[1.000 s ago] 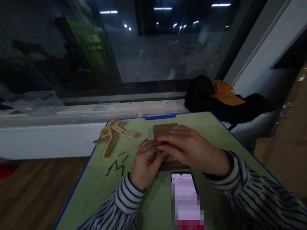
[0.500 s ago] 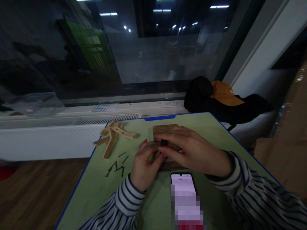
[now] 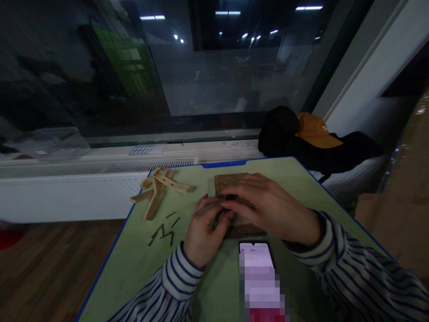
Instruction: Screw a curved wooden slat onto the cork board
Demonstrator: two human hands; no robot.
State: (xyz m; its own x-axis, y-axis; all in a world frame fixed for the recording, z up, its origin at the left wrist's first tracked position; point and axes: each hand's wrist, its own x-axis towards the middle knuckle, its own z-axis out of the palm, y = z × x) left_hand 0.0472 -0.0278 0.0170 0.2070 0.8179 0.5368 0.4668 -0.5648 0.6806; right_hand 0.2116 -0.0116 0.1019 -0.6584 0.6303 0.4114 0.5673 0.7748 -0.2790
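Observation:
A brown, speckled flat board lies on the green table, mostly covered by my hands. Over it, my right hand pinches a small black piece between thumb and fingers. What extends below that piece is hidden. My left hand is closed at the board's left side, thumb and fingertips drawn together just under the black piece. Whatever sits in its fingers is concealed by the fingers themselves. Several thin dark screws are scattered on the table left of my left hand.
Curved wooden pieces with holes are heaped at the table's far left corner. A lit phone lies in front of the board. Behind the table are a radiator and a window sill; a black bag and orange cap rest at right.
The black piece sits slightly lower and shows less between my right fingers, which have shifted a little. My left hand stays almost in place.

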